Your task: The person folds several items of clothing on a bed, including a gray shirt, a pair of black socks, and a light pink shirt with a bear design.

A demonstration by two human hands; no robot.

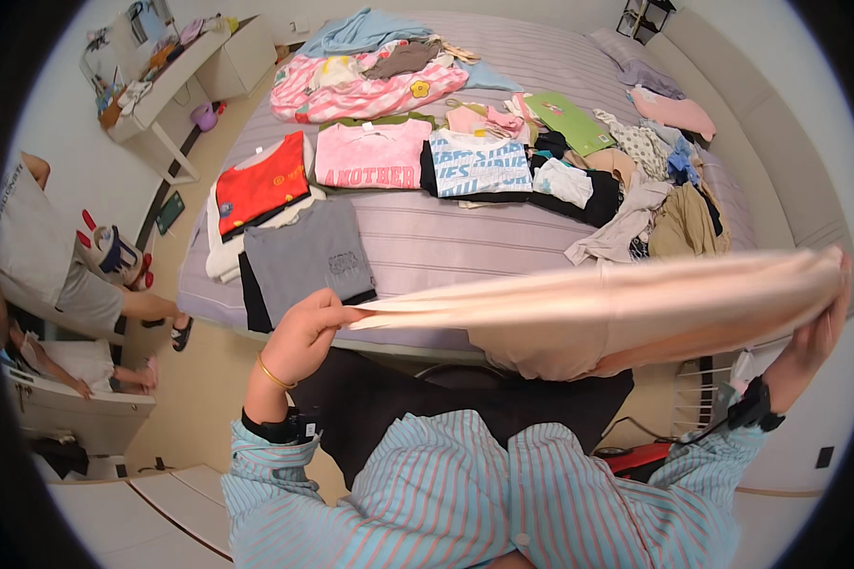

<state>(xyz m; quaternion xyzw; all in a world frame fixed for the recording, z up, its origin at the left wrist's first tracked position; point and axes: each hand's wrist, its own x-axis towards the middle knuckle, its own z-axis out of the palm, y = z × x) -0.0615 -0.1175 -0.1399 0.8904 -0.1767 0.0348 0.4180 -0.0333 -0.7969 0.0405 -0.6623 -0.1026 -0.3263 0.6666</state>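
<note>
A pale peach garment (598, 306) is stretched sideways between my two hands, above my lap and the near edge of the bed. It is blurred, and its kind cannot be told. My left hand (306, 334) pinches its narrow end between thumb and fingers. At the far right, my right hand (825, 313) grips the other end, partly hidden by the cloth. Just beyond my left hand lies a folded grey T-shirt (302, 249). Behind that are a folded red T-shirt (267, 185), a pink T-shirt (377, 153) and a white T-shirt with blue print (480, 163).
Loose clothes, including khaki trousers (685, 222), heap at the bed's right, by a green flat packet (569, 122). A pink checked cloth (370, 96) lies at the back. Two other people are at left, one standing (35, 235), one low by a door (78, 366).
</note>
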